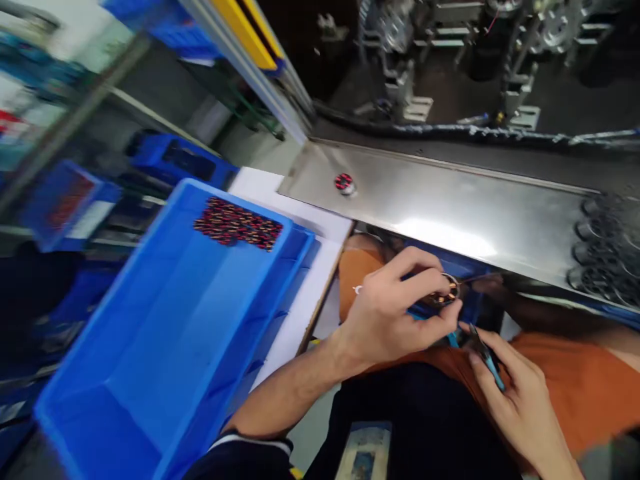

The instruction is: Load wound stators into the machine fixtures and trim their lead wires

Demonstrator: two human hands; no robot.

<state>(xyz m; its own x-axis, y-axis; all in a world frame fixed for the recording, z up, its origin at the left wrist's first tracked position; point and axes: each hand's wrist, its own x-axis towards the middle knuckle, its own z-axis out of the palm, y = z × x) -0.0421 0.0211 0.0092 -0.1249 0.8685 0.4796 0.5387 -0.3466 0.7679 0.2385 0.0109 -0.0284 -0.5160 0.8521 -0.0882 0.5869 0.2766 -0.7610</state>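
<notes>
My left hand (395, 307) is closed around a small round motor stator (453, 291), its copper windings showing between thumb and fingers. Lower and to the right, my right hand (523, 393) grips a pair of small nippers (486, 355) with blue handles. Their dark jaws point up toward the stator and stand a little apart from it. Both hands are over my lap, below the front edge of a metal ledge (390, 193). On that ledge a single stator (344, 184) with red and black on top stands upright.
At left, a large blue bin (165, 320) holds several packed stators (235, 223) at its far end, on a white tabletop (325, 267). Dark cylindrical parts (607, 250) crowd the ledge's right end. Machine fixtures (415, 93) rise behind the ledge.
</notes>
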